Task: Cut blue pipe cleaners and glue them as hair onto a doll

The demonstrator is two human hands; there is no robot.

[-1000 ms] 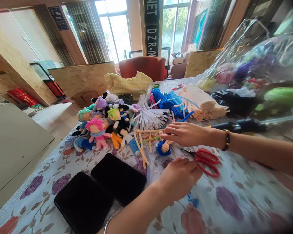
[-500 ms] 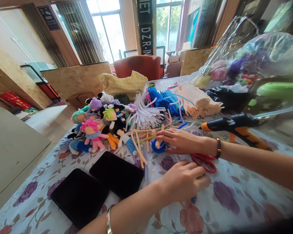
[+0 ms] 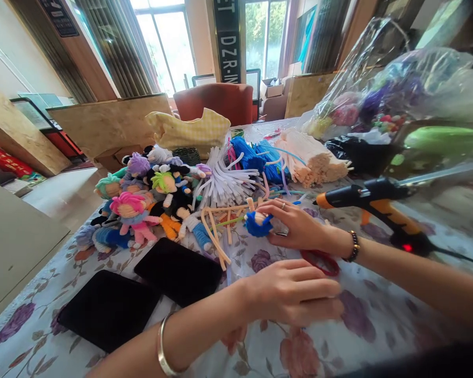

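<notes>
My right hand (image 3: 297,223), with a ring and a beaded bracelet, has its thumb and fingers closed on a small doll (image 3: 259,224) with bright blue hair and a peach face. My left hand (image 3: 295,291), wearing a silver bangle, is just above the tablecloth in front of the right one. Its fingers are curled together and somewhat blurred; whatever they may hold is hidden. Red-handled scissors (image 3: 326,261) lie partly behind the left hand. Peach pipe cleaners (image 3: 216,247) spread out left of the doll.
Two black flat trays or screens (image 3: 110,310) lie front left. Behind them is a pile of finished-looking dolls (image 3: 132,210). Bundles of white pipe cleaners (image 3: 228,181) and peach ones (image 3: 311,157) stand farther back. A black-and-orange glue gun (image 3: 378,199) with a red light lies at right.
The doll has turned, showing more blue hair and its face, in my right hand. My left hand has shifted slightly and a blue bit beneath it is out of sight. The view tilted a little.
</notes>
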